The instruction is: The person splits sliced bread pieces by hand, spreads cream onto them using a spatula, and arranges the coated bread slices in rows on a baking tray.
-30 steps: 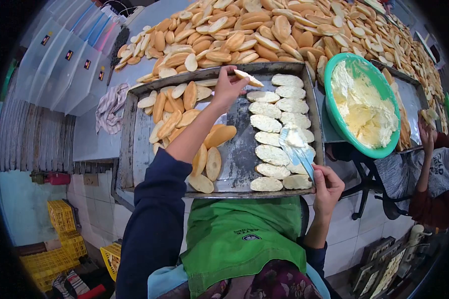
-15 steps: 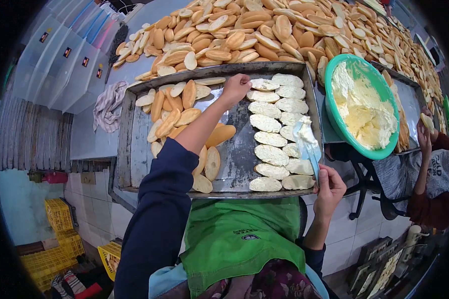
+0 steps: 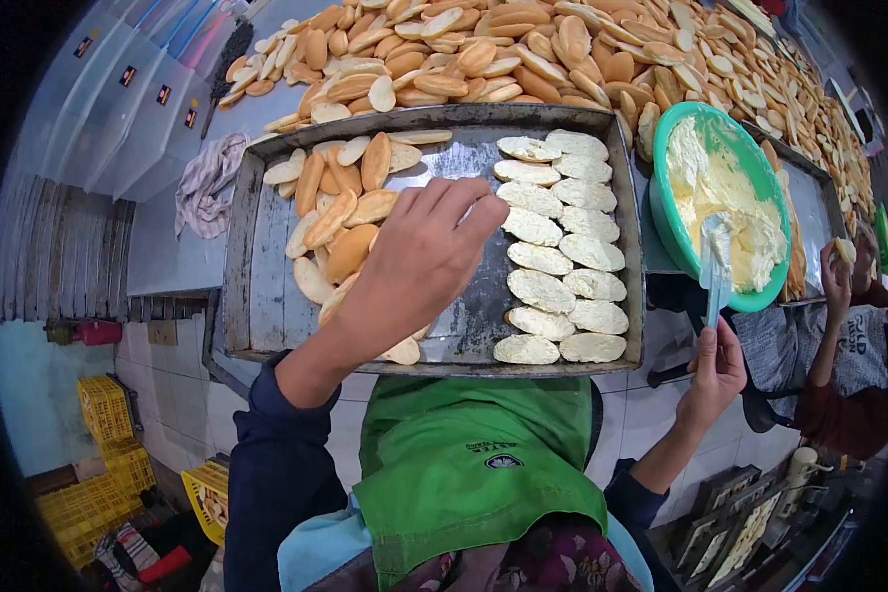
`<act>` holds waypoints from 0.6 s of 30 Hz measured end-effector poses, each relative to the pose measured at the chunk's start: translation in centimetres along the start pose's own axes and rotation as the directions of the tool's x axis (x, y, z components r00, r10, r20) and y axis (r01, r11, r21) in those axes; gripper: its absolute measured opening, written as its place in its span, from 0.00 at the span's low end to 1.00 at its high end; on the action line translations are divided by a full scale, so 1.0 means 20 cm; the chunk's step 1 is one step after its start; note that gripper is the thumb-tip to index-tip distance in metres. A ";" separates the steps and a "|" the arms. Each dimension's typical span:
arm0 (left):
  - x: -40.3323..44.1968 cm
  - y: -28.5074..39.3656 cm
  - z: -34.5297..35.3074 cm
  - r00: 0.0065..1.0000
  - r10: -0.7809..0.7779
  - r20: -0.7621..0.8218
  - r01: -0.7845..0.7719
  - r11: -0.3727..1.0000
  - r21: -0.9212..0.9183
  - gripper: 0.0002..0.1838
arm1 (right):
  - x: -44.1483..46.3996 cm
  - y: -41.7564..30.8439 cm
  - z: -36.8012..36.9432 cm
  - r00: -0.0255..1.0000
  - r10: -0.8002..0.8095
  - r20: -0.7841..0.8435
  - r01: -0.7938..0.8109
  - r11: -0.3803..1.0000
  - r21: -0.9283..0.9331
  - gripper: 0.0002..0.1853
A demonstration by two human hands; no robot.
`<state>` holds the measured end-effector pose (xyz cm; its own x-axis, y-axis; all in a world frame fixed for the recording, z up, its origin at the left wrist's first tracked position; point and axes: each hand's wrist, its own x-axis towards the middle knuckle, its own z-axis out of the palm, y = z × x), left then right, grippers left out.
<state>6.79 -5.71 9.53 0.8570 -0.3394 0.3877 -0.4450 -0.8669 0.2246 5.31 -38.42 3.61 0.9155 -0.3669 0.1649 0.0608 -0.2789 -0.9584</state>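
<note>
Over the middle of the metal tray point(image 3: 237, 266), my left hand point(image 3: 429, 257) hangs with its fingers curled together; whether anything is between them is hidden. Plain bread halves point(image 3: 350, 254) lie loosely on the tray's left side, partly behind that hand. Two columns of bread halves coated with pale cream point(image 3: 540, 289) fill the right side. My right hand point(image 3: 712, 370) is closed on the handle of a light blue spatula point(image 3: 717, 296), whose blade reaches into the cream point(image 3: 696, 173) in the green bowl point(image 3: 666, 212).
A large heap of bread halves point(image 3: 523, 49) covers the table behind the tray. A crumpled cloth point(image 3: 207, 187) and plastic bins point(image 3: 109, 118) are at the left. At the right, another person's hand point(image 3: 837, 281) holds bread beside a second tray point(image 3: 814, 207).
My left hand has moved from the cream-coated bread at the top back toward the tray's middle. My right hand has carried the spatula from the tray to the bowl.
</note>
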 end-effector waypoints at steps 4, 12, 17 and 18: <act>-0.05 -0.01 0.05 0.995 -0.044 -0.087 0.029 0.986 -0.165 0.16 | 0.02 0.00 -0.02 0.993 -0.113 -0.024 0.104 0.965 -0.240 0.11; -0.32 0.04 0.15 0.872 -0.489 -0.014 0.405 0.738 -0.539 0.12 | 0.38 -0.14 -0.15 0.926 -0.258 0.277 0.334 0.212 -0.918 0.11; -0.41 0.06 0.12 0.779 -0.627 0.002 0.522 0.647 -0.555 0.11 | 0.30 -0.29 0.04 0.634 -0.568 0.525 0.596 -0.074 -0.799 0.07; -0.42 0.05 0.12 0.758 -0.652 -0.025 0.531 0.638 -0.557 0.12 | 0.25 -0.34 0.05 0.561 -0.617 0.552 0.609 -0.144 -0.780 0.08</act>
<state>-0.25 -4.61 4.37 0.9330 0.3174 0.1694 0.0265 -0.5301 0.8475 9.85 -37.54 10.70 0.6954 0.4563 0.5551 0.2390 -0.8754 0.4202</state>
